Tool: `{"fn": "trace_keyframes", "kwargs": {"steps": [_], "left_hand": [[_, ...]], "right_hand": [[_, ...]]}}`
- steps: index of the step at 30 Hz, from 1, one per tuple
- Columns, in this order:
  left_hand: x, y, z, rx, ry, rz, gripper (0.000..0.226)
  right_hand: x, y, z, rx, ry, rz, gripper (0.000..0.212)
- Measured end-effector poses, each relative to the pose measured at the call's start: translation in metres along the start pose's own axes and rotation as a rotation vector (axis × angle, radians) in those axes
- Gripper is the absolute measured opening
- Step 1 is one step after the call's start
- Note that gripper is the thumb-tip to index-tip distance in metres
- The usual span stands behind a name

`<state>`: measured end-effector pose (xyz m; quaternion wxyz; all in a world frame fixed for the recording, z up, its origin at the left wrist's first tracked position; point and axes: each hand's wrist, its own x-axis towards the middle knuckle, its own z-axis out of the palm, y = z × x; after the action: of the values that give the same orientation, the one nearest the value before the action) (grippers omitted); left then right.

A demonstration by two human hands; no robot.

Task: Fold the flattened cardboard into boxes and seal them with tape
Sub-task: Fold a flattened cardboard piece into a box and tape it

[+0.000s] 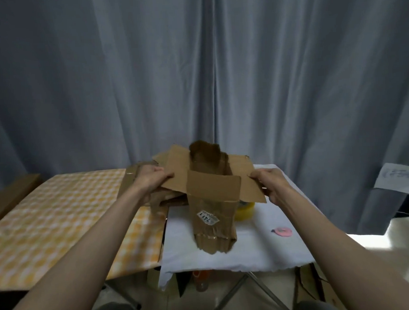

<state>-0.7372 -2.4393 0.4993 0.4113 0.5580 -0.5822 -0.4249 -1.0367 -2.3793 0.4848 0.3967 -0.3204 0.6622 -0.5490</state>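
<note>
Between the hands, a box (212,199) stands open-topped on the white table (250,251), the left hand (150,180) pinching its left flap, the right hand (270,184) pinching its right flap, tape (244,210) just under the right hand.

Box (211,215): matt brown cardboard, creased, torn rough at edges, glossy tape strips, white paper label (207,217). Tablecloth (261,246): white matt cloth. Left cover (61,222): yellow checked cloth. Curtain (195,73): grey soft fabric. Tape roll (245,211): yellow, glossy.
</note>
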Motion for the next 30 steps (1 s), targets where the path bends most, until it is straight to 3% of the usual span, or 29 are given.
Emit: {"fn": "trace_keyframes", "kwargs": {"steps": [5,8,11,15,21,26,30], "left_hand": [[0.005,0.012,-0.005,0.038,-0.005,0.015,0.015],[0.009,0.02,-0.002,0.136,0.043,0.126,0.036],[0.01,0.022,0.001,0.316,0.067,0.242,0.055],[0.008,0.025,0.007,0.457,0.043,0.381,0.061],[0.011,0.016,-0.01,0.668,0.01,0.424,0.071],[0.022,0.005,-0.013,0.86,0.045,0.435,0.047],[0.034,0.015,-0.003,1.024,0.043,0.46,0.038]], "right_hand": [[0.006,0.005,0.009,0.009,-0.033,-0.051,0.027],[0.009,0.003,0.012,-0.096,0.022,-0.113,0.03],[0.008,-0.003,0.013,-0.459,0.143,-0.376,0.036],[0.01,-0.01,0.015,-0.795,0.161,-0.679,0.018],[0.012,-0.011,0.02,-0.761,0.077,-0.574,0.018],[0.025,-0.013,0.019,-0.699,0.025,-0.492,0.018],[0.028,-0.02,0.023,-0.754,-0.004,-0.55,0.019]]}}
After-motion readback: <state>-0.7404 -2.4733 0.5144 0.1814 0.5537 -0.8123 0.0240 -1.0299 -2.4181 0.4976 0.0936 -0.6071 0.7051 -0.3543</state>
